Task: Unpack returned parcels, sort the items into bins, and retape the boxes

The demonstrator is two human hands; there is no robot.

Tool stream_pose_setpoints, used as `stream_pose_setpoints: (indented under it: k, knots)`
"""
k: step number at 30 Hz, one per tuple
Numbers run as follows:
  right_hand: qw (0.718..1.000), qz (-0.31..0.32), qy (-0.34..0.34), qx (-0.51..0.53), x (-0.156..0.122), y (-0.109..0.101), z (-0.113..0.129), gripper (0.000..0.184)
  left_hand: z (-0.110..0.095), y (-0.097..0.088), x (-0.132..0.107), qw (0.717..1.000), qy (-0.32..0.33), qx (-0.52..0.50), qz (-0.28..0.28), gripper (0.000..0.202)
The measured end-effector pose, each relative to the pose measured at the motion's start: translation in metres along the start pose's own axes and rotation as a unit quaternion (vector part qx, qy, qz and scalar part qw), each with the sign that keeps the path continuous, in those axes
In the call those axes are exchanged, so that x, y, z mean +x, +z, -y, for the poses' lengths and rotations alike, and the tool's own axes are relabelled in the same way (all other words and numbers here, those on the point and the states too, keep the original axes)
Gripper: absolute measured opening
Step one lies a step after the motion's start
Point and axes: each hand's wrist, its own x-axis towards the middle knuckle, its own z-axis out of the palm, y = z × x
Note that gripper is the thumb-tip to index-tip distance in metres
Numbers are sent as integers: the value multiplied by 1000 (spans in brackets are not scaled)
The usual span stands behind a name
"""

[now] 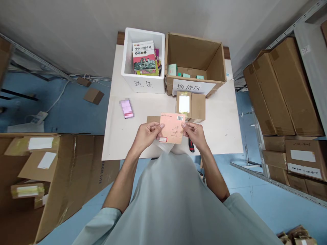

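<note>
A thin pink booklet [171, 128] with a barcode and lines of print faces up between my hands, above the table's front edge. My left hand [149, 135] pinches its left side, thumb on top. On the opposite side, my right hand [194, 134] grips the edge between thumb and fingers. Beneath the booklet, a whitish translucent wrapper [166, 146] and a piece of brown cardboard [152, 119] are partly hidden. A red and black tool handle [191, 145] lies near my right hand; its other end is covered.
A white foam box [143, 83] of books and a cardboard box [214, 83] of small green boxes stand at the table's back. Two small cartons [198, 106] sit before them. A pixelated pink item [127, 108] lies left. Cartons fill the right shelf [270, 92] and a large box [76, 163].
</note>
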Motion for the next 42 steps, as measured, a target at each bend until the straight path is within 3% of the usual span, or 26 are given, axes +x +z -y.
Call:
stream_pose_setpoints:
  k: [6,11,13,18,23,28,32,35,38,40,42]
  knots:
    - [999,2,13,33,-3,-1,-6,76,7,-4,-1,999,5,-4,-35,77]
    - [999,29,20,39,4,7,-40,56,11,-5,-5,997,32,34,-55,63]
    - [997,16,31,76,11,16,-57,54,11,1,-8,996,42,51,-67,68]
    - [986,29,60,155,22,46,-82,55,7,35,-24,970,141,194,-34,30]
    - [980,70,86,166,18,57,-87,53,3,56,-33,946,165,279,-12,34]
    - [977,21,92,189,17,42,-91,63,5,44,-24,979,105,164,-53,32]
    - [982,-20,91,163,23,28,-90,65,25,26,-11,994,27,-6,-105,57]
    - [994,-54,42,88,24,27,-77,59,47,17,2,985,5,-78,-154,74]
    - [995,-61,-58,-59,15,41,-52,40,61,14,13,974,-12,-118,-194,83]
    - [973,-42,-144,-176,3,57,-34,31,63,15,17,968,-17,-145,-202,87]
    - [941,-15,-215,-262,-9,74,-20,34,60,16,19,966,-22,-163,-199,83]
